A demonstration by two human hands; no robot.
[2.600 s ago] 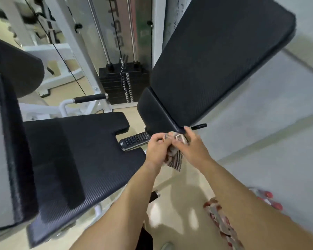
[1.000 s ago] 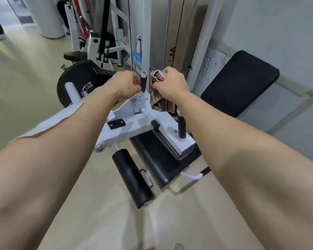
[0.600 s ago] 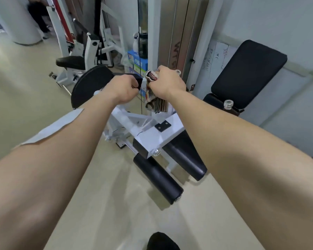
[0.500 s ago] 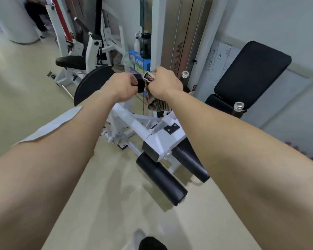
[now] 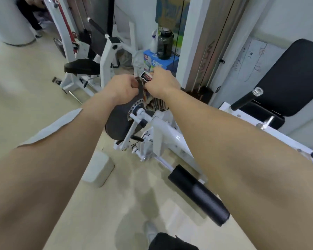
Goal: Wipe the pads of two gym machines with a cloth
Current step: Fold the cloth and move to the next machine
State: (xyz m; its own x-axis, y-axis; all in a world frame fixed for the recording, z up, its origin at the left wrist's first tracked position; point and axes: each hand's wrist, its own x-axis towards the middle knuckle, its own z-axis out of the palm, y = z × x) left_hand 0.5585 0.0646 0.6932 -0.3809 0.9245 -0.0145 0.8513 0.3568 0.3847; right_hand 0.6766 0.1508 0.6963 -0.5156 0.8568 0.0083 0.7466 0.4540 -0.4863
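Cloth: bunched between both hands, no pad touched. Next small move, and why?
Probably lower the cloth onto the black roller pad just below. Both the left hand and right hand hold it bunched in the air, clear of any pad, and that roller looks like the nearest one.

The cloth (image 5: 153, 102) was brown-striped with red and black print; roller pad (image 5: 199, 194) and back pad (image 5: 293, 76) black; frame (image 5: 168, 134) white

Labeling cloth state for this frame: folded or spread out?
Bunched, not spread. The cloth is gathered between the left hand and right hand, its crumpled lower part hanging below them.
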